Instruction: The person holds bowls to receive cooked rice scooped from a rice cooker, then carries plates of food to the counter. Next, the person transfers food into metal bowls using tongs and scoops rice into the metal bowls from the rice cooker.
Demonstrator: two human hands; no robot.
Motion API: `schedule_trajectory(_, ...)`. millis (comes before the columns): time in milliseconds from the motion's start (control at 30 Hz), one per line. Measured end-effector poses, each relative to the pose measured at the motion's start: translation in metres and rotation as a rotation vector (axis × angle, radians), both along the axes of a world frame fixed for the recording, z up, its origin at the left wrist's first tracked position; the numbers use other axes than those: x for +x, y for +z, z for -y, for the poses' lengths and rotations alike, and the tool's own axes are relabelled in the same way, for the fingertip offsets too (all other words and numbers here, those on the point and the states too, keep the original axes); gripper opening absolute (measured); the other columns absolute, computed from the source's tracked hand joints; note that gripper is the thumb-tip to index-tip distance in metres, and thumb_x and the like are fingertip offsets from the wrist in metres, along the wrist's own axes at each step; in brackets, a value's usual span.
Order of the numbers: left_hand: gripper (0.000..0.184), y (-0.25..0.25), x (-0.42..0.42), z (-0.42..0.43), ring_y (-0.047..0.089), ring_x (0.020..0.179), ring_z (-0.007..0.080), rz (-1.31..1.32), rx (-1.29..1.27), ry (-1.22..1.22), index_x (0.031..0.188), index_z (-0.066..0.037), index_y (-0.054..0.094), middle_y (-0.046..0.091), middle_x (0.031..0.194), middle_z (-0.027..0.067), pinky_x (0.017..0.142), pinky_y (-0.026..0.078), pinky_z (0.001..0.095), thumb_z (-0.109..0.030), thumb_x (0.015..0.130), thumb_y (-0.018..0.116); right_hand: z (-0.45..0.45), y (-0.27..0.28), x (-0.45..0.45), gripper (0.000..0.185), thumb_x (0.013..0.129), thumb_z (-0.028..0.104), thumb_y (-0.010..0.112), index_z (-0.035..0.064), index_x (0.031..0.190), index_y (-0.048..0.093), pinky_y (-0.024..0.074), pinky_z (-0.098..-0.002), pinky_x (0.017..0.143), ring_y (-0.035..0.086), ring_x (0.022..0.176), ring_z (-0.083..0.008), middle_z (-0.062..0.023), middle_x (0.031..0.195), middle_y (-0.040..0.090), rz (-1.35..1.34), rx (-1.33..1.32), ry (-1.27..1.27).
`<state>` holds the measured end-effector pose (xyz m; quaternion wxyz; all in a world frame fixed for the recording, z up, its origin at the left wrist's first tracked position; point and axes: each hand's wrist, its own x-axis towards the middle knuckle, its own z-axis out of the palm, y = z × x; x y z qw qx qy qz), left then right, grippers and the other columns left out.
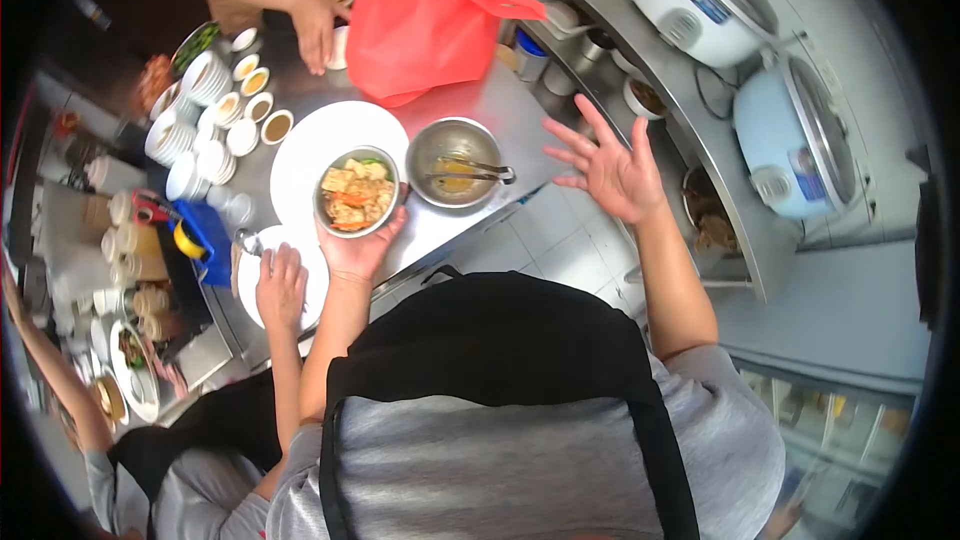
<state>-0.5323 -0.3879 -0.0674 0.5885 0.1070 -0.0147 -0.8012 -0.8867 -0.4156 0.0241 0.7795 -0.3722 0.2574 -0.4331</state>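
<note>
My left hand (pixel 365 252) is closed around the side and underside of a metal bowl (pixel 320 210). Inside it is cooked food (pixel 357 198) with yellowish chunks, orange shreds and some green. The bowl hangs over the edge of a large white plate (pixel 300 145) on the steel table. Out to the right, my right hand (pixel 612 172) is raised in the air, palm showing, fingers spread and nothing in it. Between my hands, a second metal bowl (pixel 422 148) stands on the table with tongs (pixel 480 172) resting in it and a little yellow residue.
A co-worker's hand (pixel 283 290) rests at another white plate (pixel 318 285) on the left. Across the table, another person's hand (pixel 318 30) is beside a red bag (pixel 430 35). Small sauce cups (pixel 277 127) and stacked white bowls (pixel 207 80) crowd the left. Rice cookers (pixel 790 135) stand on the right shelf.
</note>
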Motion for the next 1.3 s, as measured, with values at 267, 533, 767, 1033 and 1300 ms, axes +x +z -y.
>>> schedule_trajectory(267, 0.072, 0.022, -0.013, 0.029, 0.041, 0.12, 0.0441, 0.075, -0.068, -0.085, 0.136, -0.014, 0.038, 0.042, 0.135, 0.0149, 0.089, 0.042, 0.0534, -0.061, 0.082, 0.043, -0.027, 0.027, -0.001, 0.066, 0.093, 0.031, 0.029, 0.0061, 0.146, -0.002, 0.021, -0.0423, 0.109, 0.035, 0.131, -0.0333, -0.0201, 0.127, 0.053, -0.581, -0.641, -0.266)
schedule_trajectory(533, 0.068, 0.008, -0.03, 0.023, 0.04, 0.122, 0.0417, 0.135, -0.003, -0.079, 0.137, -0.017, 0.037, 0.04, 0.139, 0.0125, 0.092, 0.038, 0.0568, -0.06, 0.084, 0.038, 0.021, -0.007, -0.116, 0.076, 0.065, -0.009, 0.054, 0.0303, 0.129, 0.049, 0.027, -0.0581, 0.102, 0.026, 0.134, -0.0384, -0.0107, 0.15, 0.02, -2.139, -0.721, -0.67)
schedule_trajectory(767, 0.067, 0.019, -0.06, 0.018, 0.044, 0.119, 0.0392, 0.237, -0.006, 0.137, 0.134, -0.017, 0.04, 0.045, 0.134, 0.0118, 0.087, 0.042, 0.0538, -0.061, 0.083, 0.041, 0.046, 0.091, -0.215, 0.017, 0.064, -0.001, 0.068, 0.0029, 0.065, 0.051, 0.0425, -0.0311, 0.056, 0.048, 0.057, -0.0225, -0.0067, 0.067, 0.051, -1.414, -0.991, -1.385)
schedule_trajectory(1033, 0.068, 0.054, -0.19, 0.044, 0.044, 0.118, 0.0394, 0.212, -0.006, 0.334, 0.134, -0.014, 0.041, 0.044, 0.134, 0.0123, 0.088, 0.043, 0.0488, -0.057, 0.082, 0.049, 0.176, 0.048, -0.3, 0.086, 0.067, 0.026, 0.076, 0.0305, 0.141, 0.032, 0.0283, -0.0594, 0.102, 0.02, 0.136, -0.04, -0.0152, 0.152, 0.009, -1.932, -0.861, -0.1)
schedule_trajectory(1300, 0.066, 0.03, -0.291, 0.077, 0.049, 0.113, 0.0355, 0.147, 0.111, 0.235, 0.13, -0.016, 0.044, 0.049, 0.129, 0.0106, 0.081, 0.046, 0.0504, -0.062, 0.083, 0.043, 0.39, 0.118, -0.45, 0.076, 0.083, 0.053, 0.053, -0.0025, 0.134, 0.039, 0.0194, -0.0416, 0.111, 0.029, 0.132, -0.0387, -0.0253, 0.14, 0.035, -1.953, -0.939, -0.997)
